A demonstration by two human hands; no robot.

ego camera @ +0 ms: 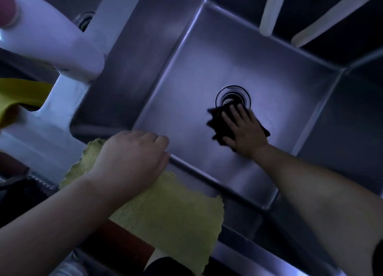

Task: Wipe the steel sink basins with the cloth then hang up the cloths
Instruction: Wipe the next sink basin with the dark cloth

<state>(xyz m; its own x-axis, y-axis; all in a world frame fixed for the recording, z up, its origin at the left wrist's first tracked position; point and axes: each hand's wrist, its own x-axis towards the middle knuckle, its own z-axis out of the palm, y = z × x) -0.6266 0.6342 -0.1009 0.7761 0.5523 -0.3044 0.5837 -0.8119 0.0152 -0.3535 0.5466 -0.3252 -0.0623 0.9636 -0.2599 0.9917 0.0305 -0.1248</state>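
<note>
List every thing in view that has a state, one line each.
dark cloth: flat on the basin floor beside the drain, under the right hand.
right hand: fingers straight, pressing the dark cloth.
yellow cloth: draped over the sink's front rim.
left hand: resting on the yellow cloth.
drain: partly covered.

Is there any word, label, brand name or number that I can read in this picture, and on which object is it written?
None: no readable text shows in this view.
White plastic bottle: no label or print visible; it is blurred.
Steel sink basin: no mark.
Yellow textured cloth under the left hand: no tag seen.
Dark cloth under the right hand: no tag seen.
</note>
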